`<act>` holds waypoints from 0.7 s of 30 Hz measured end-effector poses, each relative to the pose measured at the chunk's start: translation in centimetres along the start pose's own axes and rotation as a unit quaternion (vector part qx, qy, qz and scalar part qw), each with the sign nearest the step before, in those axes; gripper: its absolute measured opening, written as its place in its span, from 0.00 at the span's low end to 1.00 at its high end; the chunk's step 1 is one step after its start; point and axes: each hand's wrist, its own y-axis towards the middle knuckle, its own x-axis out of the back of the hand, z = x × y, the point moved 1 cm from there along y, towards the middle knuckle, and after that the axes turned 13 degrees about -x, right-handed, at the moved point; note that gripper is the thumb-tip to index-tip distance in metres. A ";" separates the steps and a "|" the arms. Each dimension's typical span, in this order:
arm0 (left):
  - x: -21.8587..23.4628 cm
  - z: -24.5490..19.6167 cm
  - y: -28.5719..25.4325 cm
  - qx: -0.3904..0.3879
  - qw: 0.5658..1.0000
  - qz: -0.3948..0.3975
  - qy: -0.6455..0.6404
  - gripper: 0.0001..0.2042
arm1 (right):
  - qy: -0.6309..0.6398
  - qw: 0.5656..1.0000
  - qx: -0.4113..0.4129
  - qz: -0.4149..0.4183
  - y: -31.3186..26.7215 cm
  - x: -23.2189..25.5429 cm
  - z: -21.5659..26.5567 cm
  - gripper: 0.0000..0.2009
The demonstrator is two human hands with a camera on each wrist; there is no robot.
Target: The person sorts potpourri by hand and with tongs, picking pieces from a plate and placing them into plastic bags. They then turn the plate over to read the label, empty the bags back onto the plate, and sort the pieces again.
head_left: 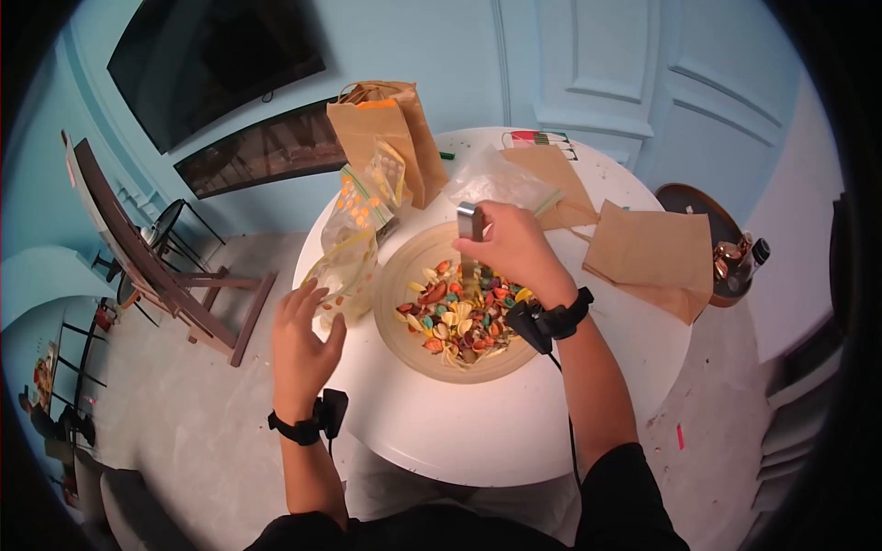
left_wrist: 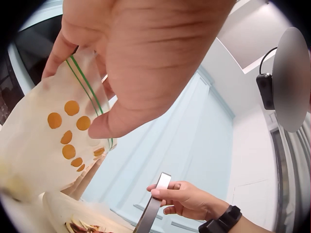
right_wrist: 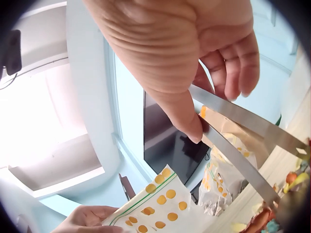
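One plate (head_left: 390,317), white table (head_left: 404,430), blue walls (head_left: 413,50)

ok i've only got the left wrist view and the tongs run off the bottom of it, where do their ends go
Observer: Down to the colourful pieces on the round plate; the right wrist view shows the tongs reaching them.
Operator: is this dotted bag the only one
Observer: No, a second dotted bag is beside the tall brown paper bag.
Operator: anything past the table on the right
Observer: Yes, the head view shows a round tray with a dark-capped bottle.
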 end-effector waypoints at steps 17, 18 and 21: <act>-0.1 -1.9 -2.9 -0.061 0.997 -0.002 0.050 0.10 | 0.067 0.996 -0.034 0.042 0.5 0.5 -1.4 0.17; -0.2 -2.0 -3.1 -0.064 0.997 0.001 0.050 0.10 | 0.047 0.997 -0.041 0.048 0.6 0.2 -1.6 0.17; -0.3 -2.2 -3.2 -0.068 0.997 0.004 0.048 0.10 | 0.005 0.996 -0.056 0.067 0.6 -0.3 -1.6 0.17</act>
